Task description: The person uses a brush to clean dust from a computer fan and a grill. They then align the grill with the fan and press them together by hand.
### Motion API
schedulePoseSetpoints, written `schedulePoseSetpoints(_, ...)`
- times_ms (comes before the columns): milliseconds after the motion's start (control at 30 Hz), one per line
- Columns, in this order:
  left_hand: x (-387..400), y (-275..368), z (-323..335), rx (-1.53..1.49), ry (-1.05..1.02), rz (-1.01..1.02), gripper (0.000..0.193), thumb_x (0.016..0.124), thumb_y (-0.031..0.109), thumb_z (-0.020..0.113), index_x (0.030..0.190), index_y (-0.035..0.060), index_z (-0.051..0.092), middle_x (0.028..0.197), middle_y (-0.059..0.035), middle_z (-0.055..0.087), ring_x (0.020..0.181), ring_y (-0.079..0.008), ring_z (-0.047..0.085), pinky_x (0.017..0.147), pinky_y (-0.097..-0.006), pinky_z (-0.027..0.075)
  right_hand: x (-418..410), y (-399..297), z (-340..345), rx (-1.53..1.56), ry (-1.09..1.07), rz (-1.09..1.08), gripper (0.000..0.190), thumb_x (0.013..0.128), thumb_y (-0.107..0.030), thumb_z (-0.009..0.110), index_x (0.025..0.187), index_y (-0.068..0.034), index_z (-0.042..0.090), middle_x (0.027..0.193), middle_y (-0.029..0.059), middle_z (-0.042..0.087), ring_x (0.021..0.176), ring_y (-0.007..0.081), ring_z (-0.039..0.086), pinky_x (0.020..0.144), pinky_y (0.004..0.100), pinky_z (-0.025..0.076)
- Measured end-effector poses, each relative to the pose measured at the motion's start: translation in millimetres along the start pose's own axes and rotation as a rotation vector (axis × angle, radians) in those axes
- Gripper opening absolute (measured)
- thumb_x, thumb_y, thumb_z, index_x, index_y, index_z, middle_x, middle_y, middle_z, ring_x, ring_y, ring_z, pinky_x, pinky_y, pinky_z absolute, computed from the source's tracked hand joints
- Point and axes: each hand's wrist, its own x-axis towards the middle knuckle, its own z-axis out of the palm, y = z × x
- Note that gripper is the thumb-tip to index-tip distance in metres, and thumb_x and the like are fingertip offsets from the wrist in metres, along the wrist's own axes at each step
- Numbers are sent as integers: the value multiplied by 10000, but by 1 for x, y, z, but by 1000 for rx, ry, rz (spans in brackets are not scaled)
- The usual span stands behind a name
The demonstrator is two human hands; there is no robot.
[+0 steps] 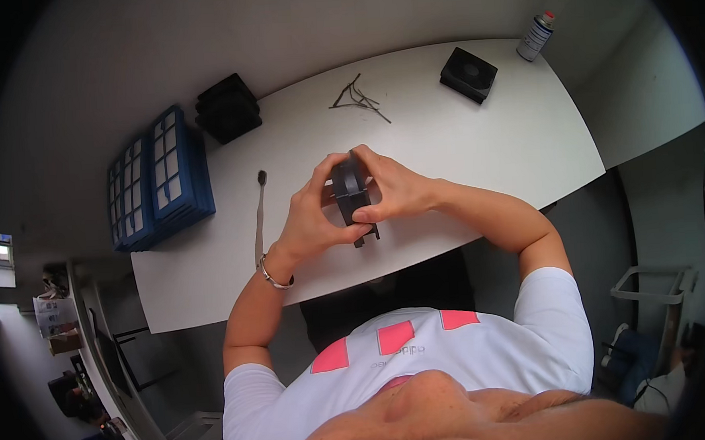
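Observation:
A black plastic cooling fan (349,187) stands on edge between my two hands, held over the front half of the white table. My left hand (316,213) grips it from the left, fingers at its top edge and thumb near the lower end. On the opposite side, my right hand (395,185) holds the same fan, its thumb close to the left thumb. The fan's square faces are turned sideways, so its blades cannot be made out. Left of my left hand lies a toothbrush (260,216) with dark bristles.
Blue-framed filter panels (167,170) are stacked at the table's left edge. Behind them stand black fans (227,110). Thin dark strips (355,97) lie at the back middle. Another black fan (469,73) and a spray can (535,38) occupy the back right of the white table (528,145).

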Motion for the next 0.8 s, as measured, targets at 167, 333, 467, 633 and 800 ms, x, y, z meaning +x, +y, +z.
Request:
schedulePoseSetpoints(167,2,-3,-2,50,-12,25,966,611,181,870,1445,92,391,1194,-134,635,1100,-257,669,1024,-400,519,1,-1,-4,37,-40,-21,868,673,-496,817,1156,96,405,974,211,578,881,282,601,779,358,509)
schedulePoseSetpoints(333,4,2,-4,-74,-24,-152,1148,621,351,888,1553,120,259,1284,-162,578,1193,-282,614,1051,-425,484,2,-2,-4,101,-32,84,941,747,-513,773,1296,128,358,1136,255,565,1031,292,617,861,376,527)
schedulePoseSetpoints(467,5,-16,-3,-225,29,-102,1328,556,546,910,1579,121,177,1431,-196,457,1352,-330,474,1106,-471,420,3,-5,-3,496,-27,267,861,909,-611,558,1328,115,358,1231,244,524,1085,289,632,933,417,536)
schedulePoseSetpoints(633,1,-21,-7,451,11,263,1437,505,479,950,1585,110,77,1494,-214,389,1412,-370,381,1162,-489,338,3,-2,3,598,-102,403,875,915,-668,508,1380,55,346,1235,228,533,1096,295,632,945,420,528)
schedulePoseSetpoints(800,1,-20,-7,417,46,120,1401,528,281,959,1583,110,53,1453,-200,436,1337,-346,485,1155,-441,371,-3,-10,0,527,-151,328,980,902,-729,481,1483,29,262,1329,236,494,1172,311,587,997,453,488)
